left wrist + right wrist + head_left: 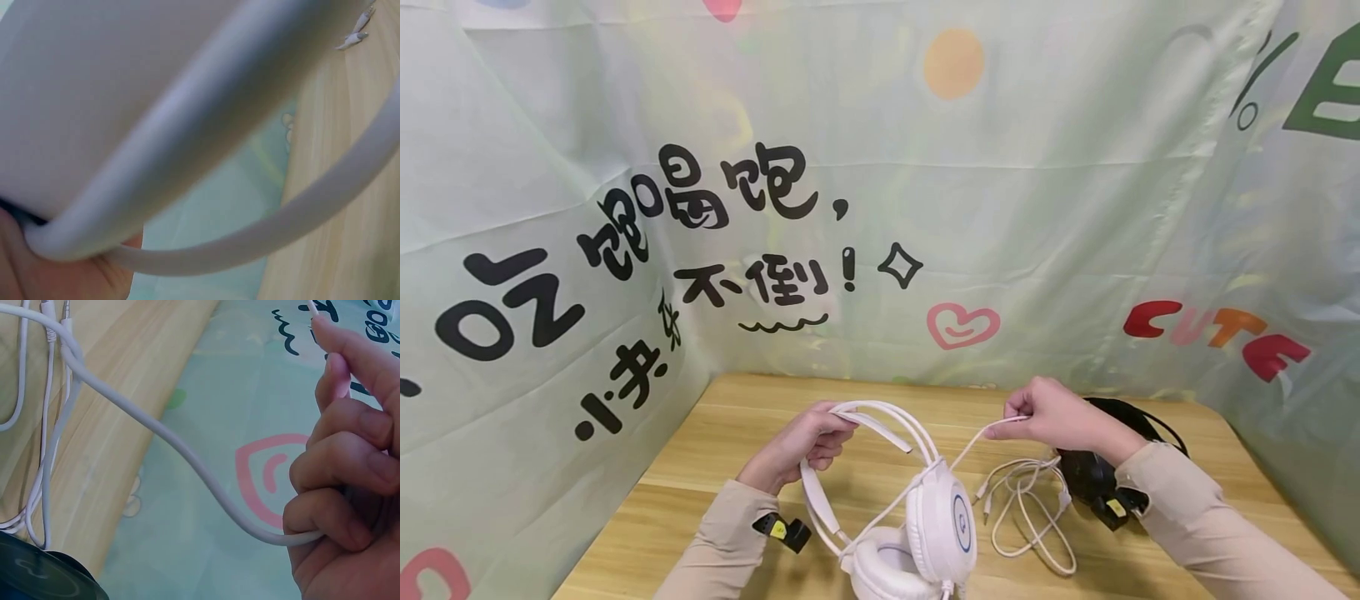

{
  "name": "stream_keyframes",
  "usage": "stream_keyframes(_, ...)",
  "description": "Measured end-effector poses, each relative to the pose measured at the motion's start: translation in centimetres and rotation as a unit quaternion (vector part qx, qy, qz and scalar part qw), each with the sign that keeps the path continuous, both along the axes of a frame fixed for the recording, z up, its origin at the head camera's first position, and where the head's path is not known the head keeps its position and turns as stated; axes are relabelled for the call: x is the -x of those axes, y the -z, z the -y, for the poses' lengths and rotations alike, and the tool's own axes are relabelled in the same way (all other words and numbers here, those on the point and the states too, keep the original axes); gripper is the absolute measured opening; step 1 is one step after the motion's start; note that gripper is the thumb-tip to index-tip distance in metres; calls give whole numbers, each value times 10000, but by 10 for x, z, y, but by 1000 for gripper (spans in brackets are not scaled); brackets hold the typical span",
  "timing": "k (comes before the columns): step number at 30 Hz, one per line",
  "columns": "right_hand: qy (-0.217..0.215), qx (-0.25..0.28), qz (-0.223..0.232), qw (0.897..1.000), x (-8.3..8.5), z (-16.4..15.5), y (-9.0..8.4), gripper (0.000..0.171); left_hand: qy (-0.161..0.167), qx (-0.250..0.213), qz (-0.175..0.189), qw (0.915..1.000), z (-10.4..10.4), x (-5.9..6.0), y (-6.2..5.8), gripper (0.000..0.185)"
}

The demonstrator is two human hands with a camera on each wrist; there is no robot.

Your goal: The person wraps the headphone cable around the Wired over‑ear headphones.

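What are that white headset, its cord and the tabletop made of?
White headset: probably smooth plastic with a slight sheen; ear pads look softly cushioned. Cord: likely rubbery plastic sheath, bending in loose curves. Tabletop: pale wood or wood-look laminate, with visible grain lines.

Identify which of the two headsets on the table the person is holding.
The white headset: the left hand grips its headband. The black headset lies untouched behind the right forearm.

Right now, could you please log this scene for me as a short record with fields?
Surface: wooden table
Left hand: grips the headband of the white headset
Right hand: pinches the headset's white cable, lifted off the table
Cable slack: coiled loosely on the table
Beside right wrist: black headset
Backdrop: printed cloth
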State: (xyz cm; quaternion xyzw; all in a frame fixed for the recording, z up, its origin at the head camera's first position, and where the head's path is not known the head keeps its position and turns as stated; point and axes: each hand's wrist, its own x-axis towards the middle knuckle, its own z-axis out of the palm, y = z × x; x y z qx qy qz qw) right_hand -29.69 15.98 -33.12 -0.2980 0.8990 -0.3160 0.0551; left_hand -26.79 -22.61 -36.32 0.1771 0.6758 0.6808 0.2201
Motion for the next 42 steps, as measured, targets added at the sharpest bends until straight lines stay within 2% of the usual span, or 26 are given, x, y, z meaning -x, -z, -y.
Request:
stream_keyframes(13,532,59,-283,9982,2,3,-6,54,-356,176,-150,9991,-7,1,-2,4)
stream_keyframes(26,836,128,-512,9951,3,6,-12,49,-800,354,-343,9956,-14,2,-1,8)
stream_keyframes(42,1135,88,-769,9905,6,15,-22,50,-1437,519,-792,9851,-25,0,-3,12)
